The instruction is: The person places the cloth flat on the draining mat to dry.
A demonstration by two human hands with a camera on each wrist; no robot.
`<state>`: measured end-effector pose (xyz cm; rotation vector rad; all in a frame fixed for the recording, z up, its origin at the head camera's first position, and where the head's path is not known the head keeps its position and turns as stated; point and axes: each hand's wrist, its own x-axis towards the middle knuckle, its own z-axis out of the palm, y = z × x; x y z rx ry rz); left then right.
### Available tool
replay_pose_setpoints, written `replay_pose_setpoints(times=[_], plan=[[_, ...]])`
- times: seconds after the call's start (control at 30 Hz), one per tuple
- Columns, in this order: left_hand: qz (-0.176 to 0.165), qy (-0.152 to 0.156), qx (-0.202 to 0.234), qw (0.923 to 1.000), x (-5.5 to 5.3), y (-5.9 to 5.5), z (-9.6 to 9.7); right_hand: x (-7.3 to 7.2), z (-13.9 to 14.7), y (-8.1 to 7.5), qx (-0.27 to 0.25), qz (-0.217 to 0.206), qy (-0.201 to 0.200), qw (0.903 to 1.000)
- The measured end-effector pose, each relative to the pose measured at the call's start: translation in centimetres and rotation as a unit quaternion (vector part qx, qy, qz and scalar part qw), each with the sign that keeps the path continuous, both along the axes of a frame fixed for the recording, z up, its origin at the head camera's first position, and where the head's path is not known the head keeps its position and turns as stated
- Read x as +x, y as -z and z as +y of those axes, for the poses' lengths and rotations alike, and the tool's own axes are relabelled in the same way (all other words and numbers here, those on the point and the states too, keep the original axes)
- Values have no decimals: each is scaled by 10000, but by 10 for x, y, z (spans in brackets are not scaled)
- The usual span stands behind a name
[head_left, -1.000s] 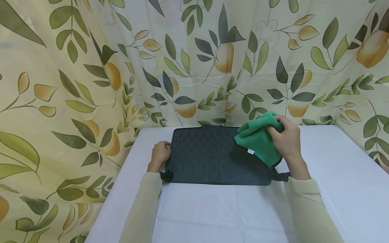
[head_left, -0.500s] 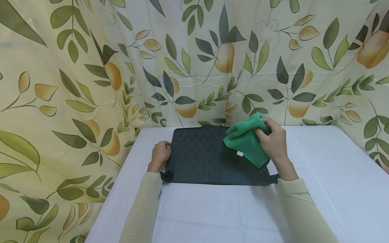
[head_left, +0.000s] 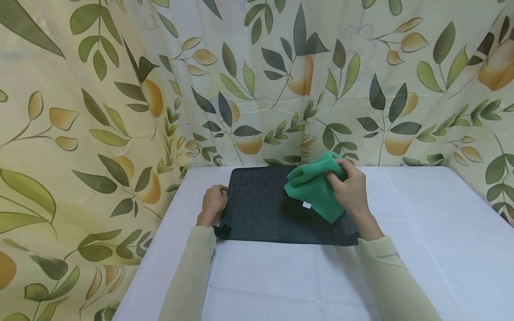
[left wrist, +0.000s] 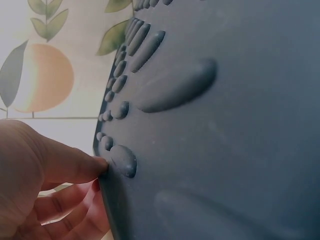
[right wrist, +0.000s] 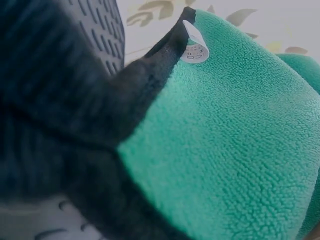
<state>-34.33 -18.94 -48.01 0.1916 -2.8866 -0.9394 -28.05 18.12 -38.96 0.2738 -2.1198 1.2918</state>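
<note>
A black rubber mat with raised drop-shaped ridges lies on the table. At its left edge my left hand pinches the rim; the left wrist view shows the thumb on top of the mat and fingers curled below. My right hand grips a bunched green towel over the right part of the mat. A small white label sticks out from the towel's dark border. The plush towel fills much of the right wrist view, where my right hand is almost wholly hidden.
The table has a white cover. Directly behind its back edge hangs a curtain printed with leaves and fruit, which also runs along the left side. A black wrist strap sits beside the mat's lower left corner.
My right hand has moved left across the mat with the green towel, more slowly in the last half second. My left hand stays at the mat's left edge. The head view shifts slightly.
</note>
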Motion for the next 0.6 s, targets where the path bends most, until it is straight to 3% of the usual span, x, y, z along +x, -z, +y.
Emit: replay_pose_setpoints(times=[0.6], plan=[[36,11,-79,10000,1,-2,2,-12,-17,5,135,-291,-620,9976]])
